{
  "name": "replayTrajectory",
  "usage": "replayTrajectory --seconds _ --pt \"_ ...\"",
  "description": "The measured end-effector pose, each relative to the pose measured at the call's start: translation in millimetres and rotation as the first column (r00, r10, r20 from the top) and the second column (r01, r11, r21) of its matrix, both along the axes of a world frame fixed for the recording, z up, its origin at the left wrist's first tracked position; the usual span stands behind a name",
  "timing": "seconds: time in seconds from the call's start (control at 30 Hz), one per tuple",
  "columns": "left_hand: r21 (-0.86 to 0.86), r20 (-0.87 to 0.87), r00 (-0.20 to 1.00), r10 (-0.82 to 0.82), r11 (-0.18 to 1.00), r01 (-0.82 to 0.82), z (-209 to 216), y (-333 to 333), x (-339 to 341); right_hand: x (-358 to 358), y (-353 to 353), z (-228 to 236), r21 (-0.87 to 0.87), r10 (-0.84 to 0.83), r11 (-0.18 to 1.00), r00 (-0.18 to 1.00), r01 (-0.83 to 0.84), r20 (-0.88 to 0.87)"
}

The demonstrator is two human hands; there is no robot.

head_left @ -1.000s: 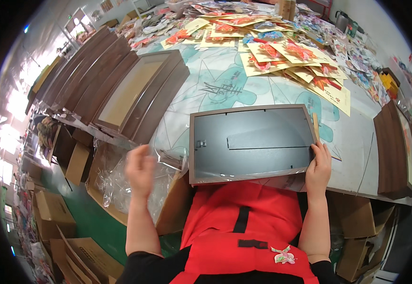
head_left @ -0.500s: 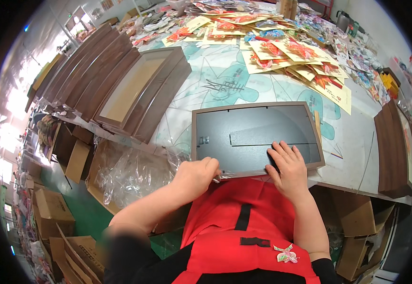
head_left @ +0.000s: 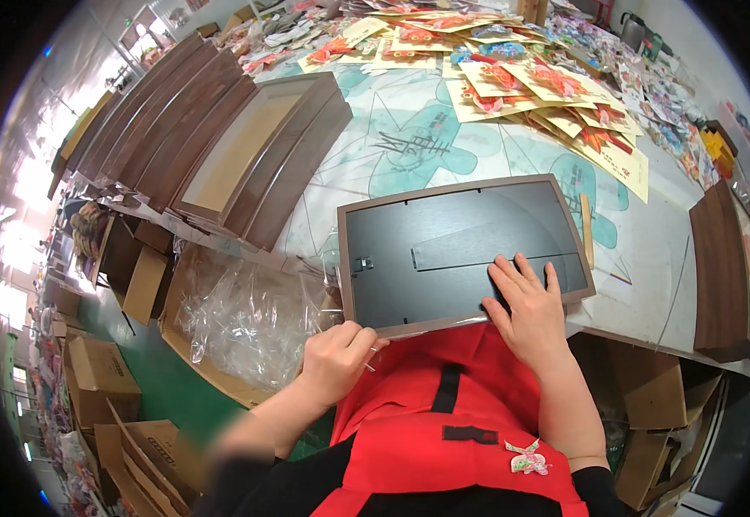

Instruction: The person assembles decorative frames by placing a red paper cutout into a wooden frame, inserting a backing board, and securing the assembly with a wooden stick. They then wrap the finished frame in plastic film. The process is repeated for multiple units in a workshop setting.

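Note:
A brown picture frame [head_left: 353,297] lies face down at the table's front edge, slightly tilted, with its black backing board [head_left: 453,228] up. A small metal hanger [head_left: 363,264] and a stand flap show on the board. My right hand [head_left: 526,306] rests on the right part of the board, its fingers spread. At the frame's lower left corner, my left hand [head_left: 336,358] is closed in a pinch. A thin, shiny strip, seemingly clear plastic film, pokes out from its fingers. Glossy film shows along the frame's near edge.
Brown frames [head_left: 263,159] stand stacked at the left, and more [head_left: 720,267] at the right edge. Below the left stack, a carton [head_left: 254,392] holds crumpled clear film [head_left: 246,319]. Cream cards with red figures [head_left: 556,95] pile at the back. A wooden stick [head_left: 586,233] lies beside the frame.
My left hand has moved left and down, away from the frame's near edge, in its pinch. The frame has turned slightly and shifted left. My right hand stays on the board.

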State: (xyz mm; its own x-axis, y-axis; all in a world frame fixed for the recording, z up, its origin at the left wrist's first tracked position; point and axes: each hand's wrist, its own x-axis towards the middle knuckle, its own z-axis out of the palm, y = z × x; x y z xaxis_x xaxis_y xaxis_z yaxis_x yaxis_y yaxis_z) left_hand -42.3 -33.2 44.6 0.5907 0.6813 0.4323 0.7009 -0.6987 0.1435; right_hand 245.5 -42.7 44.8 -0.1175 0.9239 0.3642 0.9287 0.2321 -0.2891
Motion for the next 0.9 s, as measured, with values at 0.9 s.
replayTrajectory --seconds 0.9 --pt "-0.790 0.598 0.588 0.544 0.523 0.320 -99.5 4.7 -15.5 -12.4 -11.6 7.4 -0.050 0.101 0.994 0.991 -0.097 0.086"
